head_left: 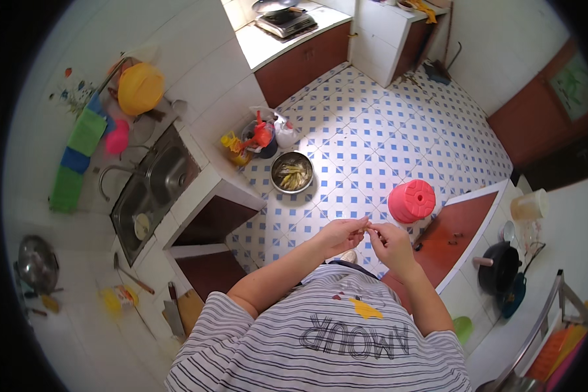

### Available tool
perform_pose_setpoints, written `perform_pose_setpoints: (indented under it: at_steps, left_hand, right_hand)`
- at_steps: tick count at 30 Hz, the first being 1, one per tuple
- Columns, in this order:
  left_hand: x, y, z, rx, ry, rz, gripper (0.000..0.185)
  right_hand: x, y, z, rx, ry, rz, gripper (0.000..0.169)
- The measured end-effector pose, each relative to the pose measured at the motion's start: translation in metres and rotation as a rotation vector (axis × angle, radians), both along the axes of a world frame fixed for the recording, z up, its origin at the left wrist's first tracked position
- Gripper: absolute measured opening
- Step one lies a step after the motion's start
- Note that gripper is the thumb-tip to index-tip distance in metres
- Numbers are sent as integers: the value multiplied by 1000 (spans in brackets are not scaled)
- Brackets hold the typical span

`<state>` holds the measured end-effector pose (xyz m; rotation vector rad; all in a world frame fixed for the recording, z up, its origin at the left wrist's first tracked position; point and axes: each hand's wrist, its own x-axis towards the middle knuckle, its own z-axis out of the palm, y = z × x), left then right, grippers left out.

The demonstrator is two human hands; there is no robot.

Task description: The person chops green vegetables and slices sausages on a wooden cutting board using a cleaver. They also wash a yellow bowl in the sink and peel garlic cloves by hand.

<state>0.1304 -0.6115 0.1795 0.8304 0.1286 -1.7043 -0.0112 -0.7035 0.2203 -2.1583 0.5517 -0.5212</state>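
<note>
My left hand (340,236) and my right hand (390,248) meet in front of my body, above the tiled floor. Their fingertips pinch a small yellowish thing (366,227), too small and too covered to name. On the floor ahead and to the left, a round metal basin (273,180) holds long yellow-green pieces (294,176) that I cannot identify for certain. A red plastic stool (412,201) stands on the floor just beyond my right hand.
To the left, a double-bowl steel sink (164,169) is set in the counter; a cleaver (174,313) lies nearer me. A bucket (266,147) and bottles stand past the basin. Red cabinets (453,240) and a black pot (499,269) are at right. A stove (286,25) sits far ahead.
</note>
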Motion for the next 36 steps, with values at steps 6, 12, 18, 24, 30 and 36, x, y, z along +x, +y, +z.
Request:
perform_pose_setpoints:
  at_steps: [6,12,18,24,30,36]
  left_hand:
    - [-18,5,-3,74,-198,133,21]
    - [-25,8,-8,33,-183,228,19]
    - [-17,16,-4,-7,-44,167,19]
    - [6,26,11,-108,-52,75,19]
    - [50,27,15,-190,-66,92,21]
    - [127,25,-8,-265,31,142,23]
  right_hand:
    - [1,-11,-10,-244,-54,153,8]
    - [6,-16,-24,-329,-86,210,7]
    - [8,-20,-23,97,-28,213,4]
    - [33,-35,-14,1075,100,245,7]
    - [77,-40,-19,1617,9,235,10]
    - [160,-38,-18,1623,74,145,14]
